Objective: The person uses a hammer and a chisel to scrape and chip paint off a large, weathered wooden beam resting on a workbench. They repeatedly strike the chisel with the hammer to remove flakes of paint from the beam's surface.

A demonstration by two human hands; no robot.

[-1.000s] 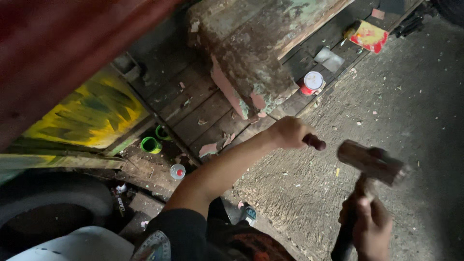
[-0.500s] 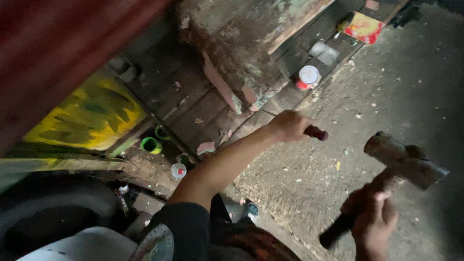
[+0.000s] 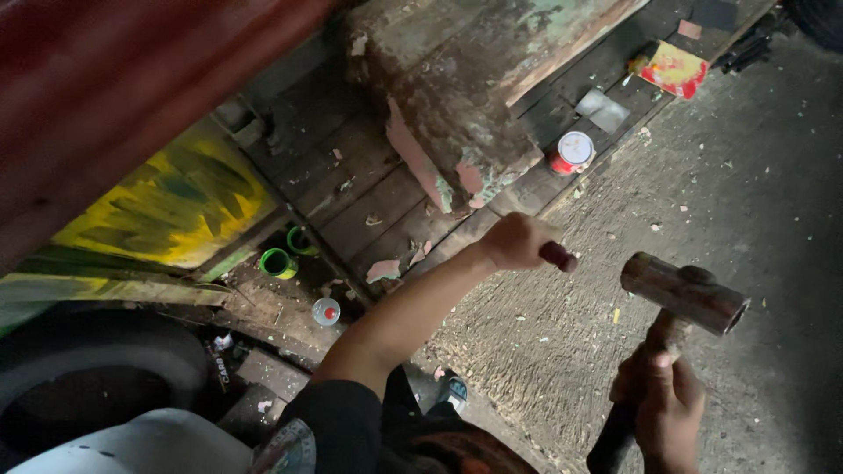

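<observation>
Hammer (image 3: 683,293) gripped in right hand (image 3: 660,405); left hand (image 3: 516,240) clenched round red-handled tool (image 3: 558,256) (tip hidden).

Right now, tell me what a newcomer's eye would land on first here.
First, the hammer with its heavy metal head, gripped by the right hand at lower right. Next, the left hand at centre, closed on a dark-handled tool held against the edge of the wooden planks. A red can with a white lid stands on the planks above, and a yellow painted panel glows at left.
</observation>
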